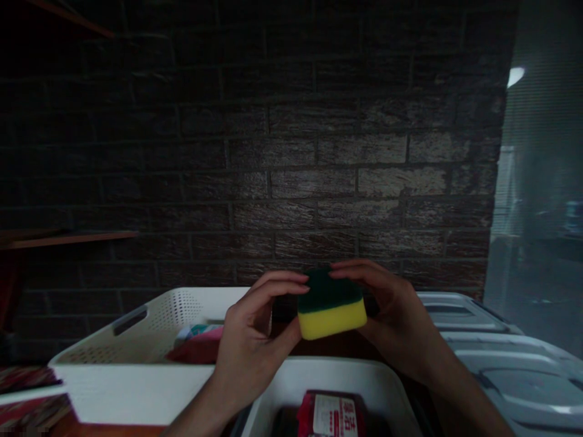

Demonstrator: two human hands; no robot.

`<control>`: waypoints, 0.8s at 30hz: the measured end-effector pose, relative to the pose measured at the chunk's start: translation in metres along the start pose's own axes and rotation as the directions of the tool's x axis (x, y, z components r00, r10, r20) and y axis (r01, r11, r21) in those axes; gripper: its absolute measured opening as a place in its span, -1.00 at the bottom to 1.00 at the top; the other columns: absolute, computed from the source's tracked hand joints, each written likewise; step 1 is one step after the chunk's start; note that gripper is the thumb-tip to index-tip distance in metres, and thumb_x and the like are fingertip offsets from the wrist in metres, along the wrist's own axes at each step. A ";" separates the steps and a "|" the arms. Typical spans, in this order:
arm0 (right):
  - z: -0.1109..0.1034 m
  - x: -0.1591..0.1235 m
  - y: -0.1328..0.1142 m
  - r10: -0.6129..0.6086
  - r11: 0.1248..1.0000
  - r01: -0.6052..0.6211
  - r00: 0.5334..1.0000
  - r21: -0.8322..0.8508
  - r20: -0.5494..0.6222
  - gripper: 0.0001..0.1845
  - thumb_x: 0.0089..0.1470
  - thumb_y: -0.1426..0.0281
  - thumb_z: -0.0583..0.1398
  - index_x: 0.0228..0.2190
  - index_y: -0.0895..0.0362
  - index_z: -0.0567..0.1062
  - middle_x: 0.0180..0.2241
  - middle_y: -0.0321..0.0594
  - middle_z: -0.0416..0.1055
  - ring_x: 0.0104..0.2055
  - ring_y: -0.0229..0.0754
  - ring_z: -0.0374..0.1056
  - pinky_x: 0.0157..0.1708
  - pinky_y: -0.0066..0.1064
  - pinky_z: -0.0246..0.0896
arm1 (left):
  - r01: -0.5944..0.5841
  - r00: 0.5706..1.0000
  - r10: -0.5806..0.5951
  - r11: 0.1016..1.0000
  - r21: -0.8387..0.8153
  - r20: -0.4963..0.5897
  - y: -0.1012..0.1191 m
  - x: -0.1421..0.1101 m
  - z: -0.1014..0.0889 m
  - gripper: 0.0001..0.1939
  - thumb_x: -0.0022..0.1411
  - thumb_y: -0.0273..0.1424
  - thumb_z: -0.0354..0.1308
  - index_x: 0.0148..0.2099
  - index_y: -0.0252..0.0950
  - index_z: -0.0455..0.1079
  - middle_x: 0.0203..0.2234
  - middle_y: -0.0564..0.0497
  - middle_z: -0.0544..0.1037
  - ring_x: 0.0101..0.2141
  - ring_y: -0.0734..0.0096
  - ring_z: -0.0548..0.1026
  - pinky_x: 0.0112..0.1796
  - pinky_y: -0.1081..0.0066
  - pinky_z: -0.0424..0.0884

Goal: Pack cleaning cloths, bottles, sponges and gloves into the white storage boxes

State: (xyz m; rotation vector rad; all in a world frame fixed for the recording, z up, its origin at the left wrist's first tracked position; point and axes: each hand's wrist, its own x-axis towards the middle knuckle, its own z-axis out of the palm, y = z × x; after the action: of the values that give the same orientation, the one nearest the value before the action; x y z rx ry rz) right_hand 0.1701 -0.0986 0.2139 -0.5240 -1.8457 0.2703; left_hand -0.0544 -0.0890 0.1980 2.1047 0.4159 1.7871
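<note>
A yellow sponge (331, 306) with a dark green scouring top is held up in front of me by both hands. My left hand (255, 340) pinches its left end between thumb and fingers. On the other side, my right hand (387, 315) grips the right end with fingers curled over the green top. The sponge hangs above the gap between two white bins, in front of a dark brick wall.
A white perforated basket (136, 340) at the left holds red and teal items (200, 346). A white bin (337, 376) below holds a red packet (330, 416) with a white label. Grey lidded containers (501, 358) stand at the right. A wooden shelf (68, 238) juts out at left.
</note>
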 end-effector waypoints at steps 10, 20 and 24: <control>0.000 0.001 -0.002 -0.025 0.998 0.024 1.000 -0.061 -0.005 -0.44 0.07 0.60 0.34 0.06 -0.09 0.55 0.11 -0.20 0.46 0.17 -0.07 0.39 0.17 -0.23 0.33 | -0.016 1.000 0.013 0.988 0.155 0.023 0.004 -0.003 0.003 -0.54 0.18 -0.58 0.35 0.08 -0.09 0.45 0.08 -0.07 0.47 0.10 0.14 0.47 0.13 0.17 0.40; 0.001 0.000 -0.005 -0.013 0.962 0.029 0.998 -0.270 0.061 -0.53 -0.02 0.57 0.34 -0.04 0.04 0.57 -0.01 -0.15 0.49 0.08 -0.04 0.40 0.10 -0.21 0.32 | -0.070 0.994 0.030 0.911 0.407 0.105 0.015 -0.011 0.002 -0.50 0.26 -0.49 0.34 0.19 0.02 0.45 0.04 0.02 0.48 0.03 0.30 0.48 0.03 0.39 0.43; 0.002 0.001 -0.007 0.057 0.965 -0.051 0.998 -0.256 0.015 -0.57 0.05 0.37 0.39 -0.01 0.05 0.54 -0.10 -0.16 0.52 -0.06 -0.07 0.44 -0.07 -0.24 0.38 | 0.112 0.992 -0.105 0.986 0.127 -0.066 0.008 -0.004 -0.001 -0.67 0.29 -0.44 0.32 0.08 -0.07 0.48 -0.08 0.03 0.57 -0.07 0.33 0.55 -0.05 0.41 0.48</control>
State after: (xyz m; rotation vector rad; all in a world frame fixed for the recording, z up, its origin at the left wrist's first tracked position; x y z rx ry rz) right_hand 0.1662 -0.1044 0.2166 -0.7524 -1.9011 0.0737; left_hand -0.0557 -0.0977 0.1976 2.0742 0.6669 1.8075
